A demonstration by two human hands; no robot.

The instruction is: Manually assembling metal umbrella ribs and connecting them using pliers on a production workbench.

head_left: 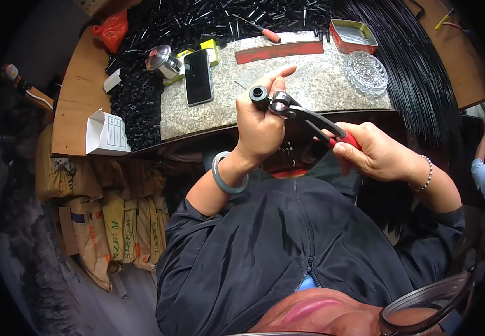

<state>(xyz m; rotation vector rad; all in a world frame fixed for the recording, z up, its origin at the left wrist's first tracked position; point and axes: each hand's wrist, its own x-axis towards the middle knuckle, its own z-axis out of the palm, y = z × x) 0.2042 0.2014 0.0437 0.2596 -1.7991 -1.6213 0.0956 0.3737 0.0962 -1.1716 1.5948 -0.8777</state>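
Observation:
In front of my chest, my left hand (258, 130) is closed round a black tubular part (259, 96) whose round, hollow end faces up. A thin metal pin or wire sticks out on its left side. The red grips of a pair of end-cutting pincers (313, 119) are in my right hand (387, 152), its fingers wrapped round them. The rounded steel jaws of the pincers are at the right side of the black part, by my left thumb. Whether they bite on anything is hidden.
A stone slab (209, 119) on the table bears a phone (199, 78), a red strip (279, 52), a screwdriver (270, 35) and a glass dish (366, 74). Black parts (169, 25) heap behind; black rods (407, 61) lie right. Sacks (120, 229) stand below left.

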